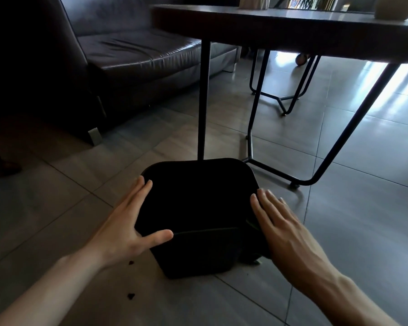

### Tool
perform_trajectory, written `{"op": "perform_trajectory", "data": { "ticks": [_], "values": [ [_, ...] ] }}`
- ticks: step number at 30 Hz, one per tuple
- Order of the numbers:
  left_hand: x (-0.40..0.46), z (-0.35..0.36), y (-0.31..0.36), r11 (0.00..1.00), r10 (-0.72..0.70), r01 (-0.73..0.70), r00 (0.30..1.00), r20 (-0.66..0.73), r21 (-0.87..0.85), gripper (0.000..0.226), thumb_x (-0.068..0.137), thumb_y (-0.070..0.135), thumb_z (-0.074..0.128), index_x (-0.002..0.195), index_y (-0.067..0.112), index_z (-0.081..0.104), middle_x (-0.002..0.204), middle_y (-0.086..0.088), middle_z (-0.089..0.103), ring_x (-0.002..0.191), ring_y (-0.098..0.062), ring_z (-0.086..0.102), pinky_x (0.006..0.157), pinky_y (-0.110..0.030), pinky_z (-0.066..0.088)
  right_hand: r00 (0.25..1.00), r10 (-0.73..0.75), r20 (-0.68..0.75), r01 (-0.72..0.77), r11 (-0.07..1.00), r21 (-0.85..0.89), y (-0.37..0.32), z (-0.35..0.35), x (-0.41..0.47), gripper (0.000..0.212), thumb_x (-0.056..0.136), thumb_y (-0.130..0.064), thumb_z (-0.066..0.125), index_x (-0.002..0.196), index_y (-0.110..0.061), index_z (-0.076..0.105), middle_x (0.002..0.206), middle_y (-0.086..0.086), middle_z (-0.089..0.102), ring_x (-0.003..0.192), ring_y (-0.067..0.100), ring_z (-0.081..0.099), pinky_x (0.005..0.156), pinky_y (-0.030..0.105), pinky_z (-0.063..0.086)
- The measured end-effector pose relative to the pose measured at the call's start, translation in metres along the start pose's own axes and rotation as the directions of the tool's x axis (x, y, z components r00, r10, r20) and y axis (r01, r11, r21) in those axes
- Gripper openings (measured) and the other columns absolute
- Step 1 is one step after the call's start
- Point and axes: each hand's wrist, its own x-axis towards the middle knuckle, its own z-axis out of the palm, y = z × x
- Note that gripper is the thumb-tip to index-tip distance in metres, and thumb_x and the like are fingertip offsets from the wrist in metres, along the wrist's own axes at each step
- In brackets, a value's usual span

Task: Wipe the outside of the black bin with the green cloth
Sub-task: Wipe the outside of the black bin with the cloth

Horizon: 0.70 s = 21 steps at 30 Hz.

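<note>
A matt black bin (198,198), seemingly plastic, stands on glossy grey floor tiles (353,208) that mirror window light. Behind the bin, a smooth dark tabletop (280,27) rests on thin black metal legs (204,100); left of it, a creased, faintly shiny leather-look sofa (137,55).

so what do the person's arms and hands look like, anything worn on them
Both are bare. The left hand and right hand show no gloves, rings, watch or bracelet, and no sleeves reach the forearms as far as the frame shows. The fingers are slender with short, unpainted nails. Tendons and veins stand out on the back of the right hand and along its forearm.
</note>
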Motion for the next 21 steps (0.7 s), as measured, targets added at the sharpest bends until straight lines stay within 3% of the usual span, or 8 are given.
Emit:
{"op": "perform_trajectory", "data": {
  "ticks": [2, 5, 11, 13, 17, 19, 21],
  "values": [
    [0.003, -0.004, -0.002, 1.0, 0.006, -0.006, 1.0, 0.021, 0.005, 0.123, 0.065, 0.086, 0.066, 0.161, 0.043, 0.002, 0.166, 0.031, -0.015, 0.149, 0.016, -0.014, 0.123, -0.027, 0.009, 0.999, -0.016, -0.031, 0.016, 1.0, 0.01, -0.006, -0.001, -0.003, 0.106, 0.063, -0.001, 0.093, 0.153, 0.003, 0.036, 0.156, 0.026, 0.042, 0.146, 0.039, 0.038, 0.116, 0.047, 0.031],
    [0.003, -0.006, -0.004, 1.0, 0.017, -0.017, 0.999, 0.042, 0.015, 0.121, 0.069, 0.08, 0.068, 0.161, 0.043, 0.0, 0.165, 0.031, -0.017, 0.148, 0.016, -0.016, 0.124, -0.029, 0.008, 1.0, -0.025, -0.006, 0.025, 1.0, -0.001, -0.008, -0.004, -0.006, 0.101, 0.067, -0.001, 0.09, 0.153, 0.004, 0.036, 0.156, 0.026, 0.042, 0.146, 0.039, 0.038, 0.116, 0.046, 0.036],
    [0.001, -0.007, -0.004, 0.992, 0.021, -0.025, 0.999, 0.028, 0.127, 0.122, 0.065, 0.096, 0.051, 0.161, 0.042, -0.003, 0.165, 0.03, -0.017, 0.15, 0.013, -0.017, 0.124, -0.03, 0.006, 0.998, -0.023, 0.062, 0.024, 0.999, -0.021, -0.008, -0.009, -0.005, 0.097, 0.069, 0.003, 0.086, 0.153, 0.003, 0.036, 0.157, 0.026, 0.04, 0.147, 0.038, 0.038, 0.117, 0.042, 0.036],
    [-0.001, -0.01, -0.004, 0.982, 0.013, -0.019, 0.999, 0.034, 0.188, 0.121, 0.067, 0.099, 0.046, 0.16, 0.044, -0.007, 0.165, 0.03, -0.018, 0.15, 0.012, -0.017, 0.125, -0.032, 0.008, 0.996, -0.027, 0.089, 0.026, 1.0, 0.013, -0.007, -0.01, -0.005, 0.093, 0.079, 0.003, 0.077, 0.157, 0.0, 0.026, 0.164, 0.023, 0.027, 0.152, 0.036, 0.026, 0.121, 0.039, 0.027],
    [-0.004, -0.013, 0.001, 0.959, -0.017, 0.004, 0.999, 0.043, 0.284, 0.115, 0.068, 0.102, 0.036, 0.157, 0.048, -0.016, 0.164, 0.031, -0.023, 0.149, 0.011, -0.022, 0.125, -0.031, 0.009, 0.991, -0.076, 0.109, 0.061, 0.988, 0.139, 0.0, -0.007, -0.005, 0.095, 0.095, 0.001, 0.052, 0.159, -0.014, -0.018, 0.166, 0.007, -0.024, 0.156, 0.023, -0.02, 0.124, 0.026, -0.006],
    [-0.005, -0.015, 0.005, 0.947, -0.033, 0.017, 0.998, 0.046, 0.321, 0.115, 0.069, 0.103, 0.031, 0.156, 0.047, -0.019, 0.164, 0.03, -0.025, 0.149, 0.01, -0.023, 0.125, -0.03, 0.01, 0.988, -0.07, 0.136, 0.044, 0.982, 0.184, 0.004, -0.01, -0.004, 0.097, 0.094, 0.002, 0.049, 0.158, -0.018, -0.022, 0.167, 0.003, -0.027, 0.155, 0.018, -0.023, 0.124, 0.021, -0.007],
    [-0.007, -0.016, 0.009, 0.936, -0.048, 0.029, 0.998, 0.048, 0.351, 0.115, 0.069, 0.103, 0.026, 0.158, 0.044, -0.018, 0.164, 0.028, -0.026, 0.15, 0.009, -0.023, 0.125, -0.031, 0.011, 0.984, -0.05, 0.173, 0.011, 0.975, 0.221, 0.007, -0.015, -0.004, 0.101, 0.09, 0.004, 0.048, 0.158, -0.021, -0.024, 0.168, 0.0, -0.025, 0.157, 0.015, -0.015, 0.126, 0.019, 0.002]
  ]
}}
